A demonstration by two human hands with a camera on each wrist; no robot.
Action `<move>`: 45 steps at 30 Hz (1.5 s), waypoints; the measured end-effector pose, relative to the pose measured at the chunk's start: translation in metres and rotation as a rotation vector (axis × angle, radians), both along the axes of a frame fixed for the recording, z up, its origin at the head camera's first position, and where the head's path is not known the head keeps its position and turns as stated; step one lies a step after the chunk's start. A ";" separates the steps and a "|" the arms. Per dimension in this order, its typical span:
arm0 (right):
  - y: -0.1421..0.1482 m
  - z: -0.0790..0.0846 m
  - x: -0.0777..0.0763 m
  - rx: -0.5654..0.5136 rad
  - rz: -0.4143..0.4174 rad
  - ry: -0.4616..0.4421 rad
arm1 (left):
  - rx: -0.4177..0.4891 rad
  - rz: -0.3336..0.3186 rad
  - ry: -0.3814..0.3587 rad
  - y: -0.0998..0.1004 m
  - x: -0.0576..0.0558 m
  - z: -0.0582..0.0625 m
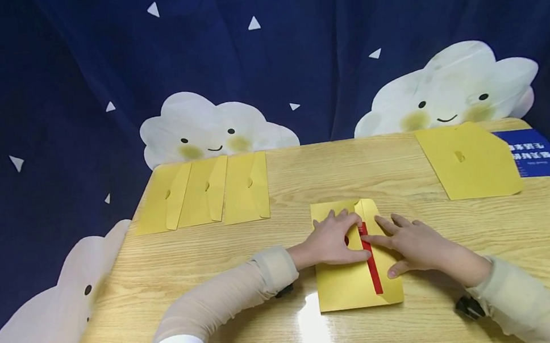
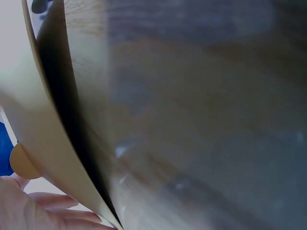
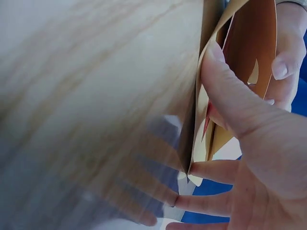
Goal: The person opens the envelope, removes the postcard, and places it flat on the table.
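A yellow envelope (image 1: 343, 289) lies on the wooden table, its flap (image 1: 390, 277) folded out to the right. A narrow red strip (image 1: 374, 273) shows along the opening; what it belongs to is hidden inside. My left hand (image 1: 333, 238) rests on the envelope's body, thumb and forefinger spread at the opening's edge. From the right, my right hand (image 1: 418, 244) reaches over the flap with fingers spread, its forefinger extended to the red strip. In the right wrist view, the right thumb (image 3: 223, 79) lies against the raised flap.
Several yellow envelopes (image 1: 244, 198) lie at the table's back left, side by side. At the back right, another yellow envelope (image 1: 476, 170) partly covers a blue card (image 1: 540, 153) with white print. A dark blue curtain (image 1: 311, 47) hangs behind the table (image 1: 316, 175).
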State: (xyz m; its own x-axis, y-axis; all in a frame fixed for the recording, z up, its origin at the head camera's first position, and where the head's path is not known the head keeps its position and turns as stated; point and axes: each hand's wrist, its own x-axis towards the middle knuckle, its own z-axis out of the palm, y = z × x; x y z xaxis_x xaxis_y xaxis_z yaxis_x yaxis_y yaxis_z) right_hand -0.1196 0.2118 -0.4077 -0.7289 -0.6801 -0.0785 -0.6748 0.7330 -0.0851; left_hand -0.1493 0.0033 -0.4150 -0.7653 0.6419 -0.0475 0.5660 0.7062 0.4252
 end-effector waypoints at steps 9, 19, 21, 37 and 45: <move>0.002 -0.002 0.000 -0.021 -0.009 0.010 | 0.003 0.010 0.006 0.001 0.000 0.000; 0.002 -0.001 0.001 -0.029 0.011 -0.016 | -0.027 0.008 0.007 0.002 0.001 0.002; 0.002 -0.001 0.001 -0.031 0.016 -0.013 | -0.024 0.007 0.014 0.002 0.001 0.001; 0.004 -0.011 0.006 -0.066 -0.073 -0.045 | -0.052 0.011 0.022 0.006 0.001 0.000; 0.005 -0.011 0.008 -0.019 -0.076 -0.057 | -0.077 0.003 0.017 0.008 0.002 0.001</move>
